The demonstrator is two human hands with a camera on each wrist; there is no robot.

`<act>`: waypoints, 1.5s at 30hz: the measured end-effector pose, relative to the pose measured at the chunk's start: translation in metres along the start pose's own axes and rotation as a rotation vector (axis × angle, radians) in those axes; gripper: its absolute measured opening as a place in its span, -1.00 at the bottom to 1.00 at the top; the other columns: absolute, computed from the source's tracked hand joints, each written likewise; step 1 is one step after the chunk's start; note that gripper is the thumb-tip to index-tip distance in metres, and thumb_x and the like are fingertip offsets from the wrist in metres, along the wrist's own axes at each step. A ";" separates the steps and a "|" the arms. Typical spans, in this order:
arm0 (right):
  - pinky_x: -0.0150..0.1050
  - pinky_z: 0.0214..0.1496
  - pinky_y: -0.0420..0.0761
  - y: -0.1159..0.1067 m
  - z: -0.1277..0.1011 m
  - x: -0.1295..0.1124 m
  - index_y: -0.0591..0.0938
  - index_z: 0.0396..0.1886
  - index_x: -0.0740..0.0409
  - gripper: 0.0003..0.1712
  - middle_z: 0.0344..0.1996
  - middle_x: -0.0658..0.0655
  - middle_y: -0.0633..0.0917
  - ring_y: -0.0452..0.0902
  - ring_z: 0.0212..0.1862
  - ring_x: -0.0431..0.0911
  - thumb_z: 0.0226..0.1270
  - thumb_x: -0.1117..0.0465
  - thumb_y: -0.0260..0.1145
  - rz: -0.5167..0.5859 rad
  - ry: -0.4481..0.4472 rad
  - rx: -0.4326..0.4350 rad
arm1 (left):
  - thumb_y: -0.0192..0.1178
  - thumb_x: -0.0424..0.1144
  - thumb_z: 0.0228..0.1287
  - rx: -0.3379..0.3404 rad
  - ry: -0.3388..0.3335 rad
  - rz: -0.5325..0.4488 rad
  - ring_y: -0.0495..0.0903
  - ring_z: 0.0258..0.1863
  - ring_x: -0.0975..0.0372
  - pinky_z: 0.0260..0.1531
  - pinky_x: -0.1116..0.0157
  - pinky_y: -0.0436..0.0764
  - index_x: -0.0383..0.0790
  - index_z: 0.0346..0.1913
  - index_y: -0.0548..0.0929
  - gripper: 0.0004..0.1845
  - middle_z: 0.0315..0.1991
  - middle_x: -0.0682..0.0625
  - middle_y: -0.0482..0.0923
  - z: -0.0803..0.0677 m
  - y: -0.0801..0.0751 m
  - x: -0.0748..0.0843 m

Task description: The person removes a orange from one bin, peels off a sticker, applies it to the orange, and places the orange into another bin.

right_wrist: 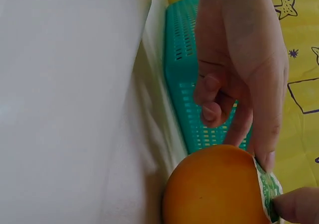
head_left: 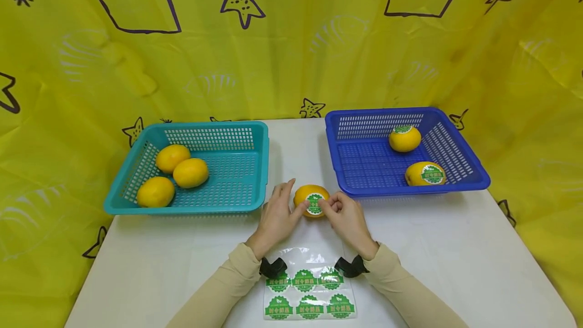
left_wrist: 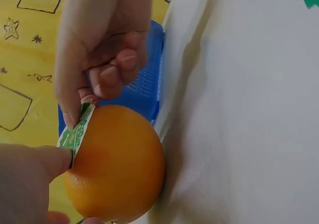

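1. The white table (head_left: 182,247) gives the round fruit nothing to lodge against; a sideways push could set it rolling.
2. The green-blue basket (head_left: 191,210), holding three fruits (head_left: 155,192), stands just beside the left hand, so a wide elbow or knuckle might nudge it.
3. The blue basket (head_left: 387,191), with two stickered fruits (head_left: 404,139) lying loose and apart, could let them knock together if tipped or bumped.
4. The sticker sheet (head_left: 309,292) lies under the wrists; a dangling black wrist mount (head_left: 273,268) may catch and drag it.
5. The left hand (head_left: 280,214) has its thumb on the sticker's left edge, fingers extended beside the fruit; lifting them would probably lose the steadying.
6. The right hand (head_left: 348,219) seems to pinch the sticker's right edge between thumb and curled forefinger; pulling away could peel it up.
7. The fruit (head_left: 311,189) sits on the table between the hands, in front of the gap between baskets; uneven pressure might turn it.
8. The sticker (head_left: 314,204) could crease, being flat paper on a curve.
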State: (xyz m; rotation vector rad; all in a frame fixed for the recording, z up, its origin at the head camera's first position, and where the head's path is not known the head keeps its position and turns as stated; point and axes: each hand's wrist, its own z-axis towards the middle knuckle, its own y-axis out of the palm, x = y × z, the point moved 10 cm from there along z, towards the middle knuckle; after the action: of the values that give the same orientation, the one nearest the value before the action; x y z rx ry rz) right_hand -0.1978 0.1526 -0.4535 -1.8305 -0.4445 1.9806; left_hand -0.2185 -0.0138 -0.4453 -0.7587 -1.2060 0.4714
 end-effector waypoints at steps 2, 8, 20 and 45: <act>-0.30 -0.67 0.39 0.001 0.000 0.003 0.55 -0.46 0.14 -0.71 -0.75 -0.02 0.50 0.43 -0.72 -0.12 0.35 0.06 0.36 0.003 0.011 -0.010 | 0.11 0.14 0.40 -0.068 -0.005 -0.027 0.55 0.00 -0.01 -0.03 0.03 0.53 -0.28 0.42 0.32 -0.28 0.20 -0.20 0.43 0.000 0.006 -0.003; -0.32 -0.69 0.31 0.010 0.001 0.014 0.44 -0.12 0.20 -0.47 -0.74 0.04 0.49 0.41 -0.72 -0.07 0.32 -0.17 0.32 0.076 0.077 -0.063 | 0.13 0.12 0.39 -0.185 -0.041 -0.182 0.45 -0.35 0.18 -0.31 0.22 0.48 -0.18 0.39 0.39 -0.35 -0.09 -0.01 0.51 0.001 0.014 -0.012; -0.34 -0.67 0.23 0.016 0.003 0.011 0.45 0.24 0.23 -0.27 -0.75 -0.01 0.44 0.30 -0.70 -0.16 0.31 -0.20 0.31 0.013 0.050 -0.095 | 0.20 0.18 0.31 -0.174 -0.078 -0.264 0.46 -0.33 0.21 -0.35 0.27 0.50 -0.12 0.25 0.46 -0.40 0.07 0.04 0.46 0.004 0.015 -0.018; -0.20 -0.72 0.50 0.026 0.001 0.013 0.32 0.29 0.28 -0.18 -0.68 0.11 0.56 0.45 -0.73 0.03 0.20 -0.02 0.47 0.146 0.054 -0.266 | 0.31 0.17 0.21 -0.279 -0.006 -0.293 0.57 -0.13 0.18 -0.15 0.39 0.59 -0.28 0.41 0.32 -0.15 0.20 -0.19 0.41 0.003 0.019 -0.017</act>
State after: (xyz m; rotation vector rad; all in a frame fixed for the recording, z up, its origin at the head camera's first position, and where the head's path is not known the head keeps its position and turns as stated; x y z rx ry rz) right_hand -0.2014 0.1371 -0.4775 -2.1275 -0.5976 2.0421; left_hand -0.2254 -0.0114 -0.4700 -0.7999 -1.3797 0.0633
